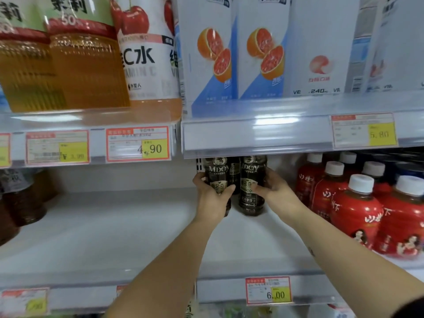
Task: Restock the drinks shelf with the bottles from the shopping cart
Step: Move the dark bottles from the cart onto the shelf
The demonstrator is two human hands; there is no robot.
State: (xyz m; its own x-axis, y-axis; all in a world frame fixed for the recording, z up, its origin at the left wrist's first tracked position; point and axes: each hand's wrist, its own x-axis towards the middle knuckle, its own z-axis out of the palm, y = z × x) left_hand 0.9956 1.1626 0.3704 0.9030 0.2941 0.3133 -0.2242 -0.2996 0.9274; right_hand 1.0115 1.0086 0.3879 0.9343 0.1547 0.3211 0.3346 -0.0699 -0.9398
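On white shelf [114, 226], two upright coffee bottles [251, 184], hands [212, 196] each gripping one

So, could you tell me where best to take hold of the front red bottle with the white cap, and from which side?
Grip the front red bottle around its labelled body, probably coming from the front left over the bare shelf. It stands upright, more red bottles crowd its right and rear, and the upper shelf looks too low overhead for a top grab.

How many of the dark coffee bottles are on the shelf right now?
3 visible: one in the left hand, one in the right hand, and a third coffee bottle behind, between them. More may be hidden behind.
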